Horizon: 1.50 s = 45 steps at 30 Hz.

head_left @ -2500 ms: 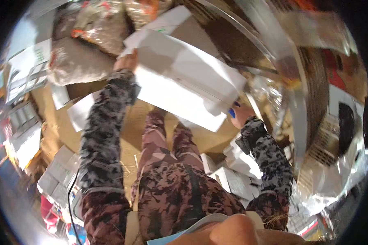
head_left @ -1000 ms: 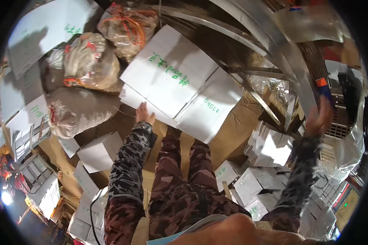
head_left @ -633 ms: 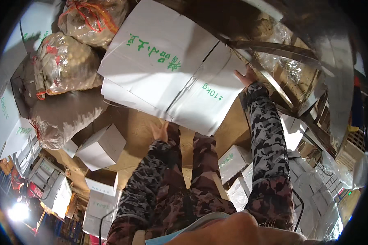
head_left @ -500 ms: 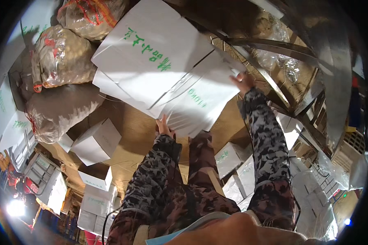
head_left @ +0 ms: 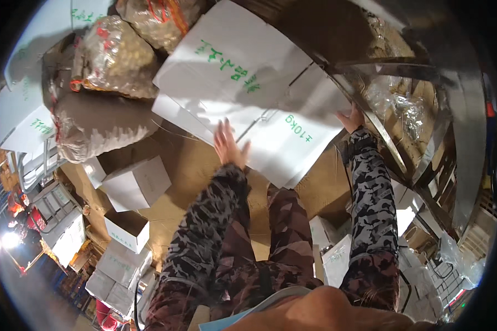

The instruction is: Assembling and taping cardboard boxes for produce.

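From view ctr: carton (head_left: pixel 248 91) 12 o'c; sacks (head_left: pixel 119 63) 10 o'c, L of it; box (head_left: pixel 143 182) on flr (head_left: pixel 188 171), approx 9 o'c; metal frame (head_left: pixel 465 121) 2–3 o'c. L hand (head_left: pixel 229 146) at carton's 6–7 o'c edge, R hand (head_left: pixel 352 118) 3–4 o'c.

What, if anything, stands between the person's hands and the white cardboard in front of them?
Nothing visible does. The left hand's fingers overlap the white cardboard's near edge; the right hand is at its right edge. The metal bar lies beyond the right hand, not between.
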Each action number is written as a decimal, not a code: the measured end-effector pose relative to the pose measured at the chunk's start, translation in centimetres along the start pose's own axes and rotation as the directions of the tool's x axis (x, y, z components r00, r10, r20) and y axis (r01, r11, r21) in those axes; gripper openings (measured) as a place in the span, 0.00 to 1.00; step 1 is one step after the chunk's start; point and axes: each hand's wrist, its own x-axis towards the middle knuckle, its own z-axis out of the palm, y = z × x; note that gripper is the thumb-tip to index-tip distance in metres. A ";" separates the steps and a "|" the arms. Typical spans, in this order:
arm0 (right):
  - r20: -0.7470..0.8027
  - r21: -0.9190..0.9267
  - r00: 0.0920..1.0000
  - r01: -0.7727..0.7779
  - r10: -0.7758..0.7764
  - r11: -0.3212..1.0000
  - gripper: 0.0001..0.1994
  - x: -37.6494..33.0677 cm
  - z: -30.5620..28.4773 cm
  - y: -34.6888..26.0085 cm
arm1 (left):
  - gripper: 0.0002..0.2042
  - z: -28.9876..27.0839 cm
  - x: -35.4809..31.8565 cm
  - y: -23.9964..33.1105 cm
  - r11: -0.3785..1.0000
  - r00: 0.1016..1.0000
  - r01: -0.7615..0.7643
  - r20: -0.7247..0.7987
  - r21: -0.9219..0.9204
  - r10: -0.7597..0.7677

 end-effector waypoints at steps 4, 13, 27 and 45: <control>-0.027 0.013 0.999 0.043 -0.043 0.999 0.44 -3.2 -0.1 -0.6 | 0.47 -0.4 3.3 -0.4 1.000 0.997 0.016 -0.070 -0.019 -0.018; 0.141 0.251 0.943 0.262 -0.303 0.932 0.27 -17.7 -14.5 -7.9 | 0.33 -11.3 -12.3 5.7 0.954 0.959 -0.168 0.182 -0.250 0.217; -0.198 -0.123 0.908 0.351 -0.370 0.928 0.13 -35.2 -25.8 -13.2 | 0.26 -31.4 1.1 3.7 0.677 0.717 -0.633 0.613 0.375 0.332; 0.074 0.974 0.780 0.078 0.622 -0.213 0.19 -36.3 -13.5 -29.0 | 0.37 -37.0 14.6 4.7 0.670 0.482 -0.734 0.782 0.112 0.396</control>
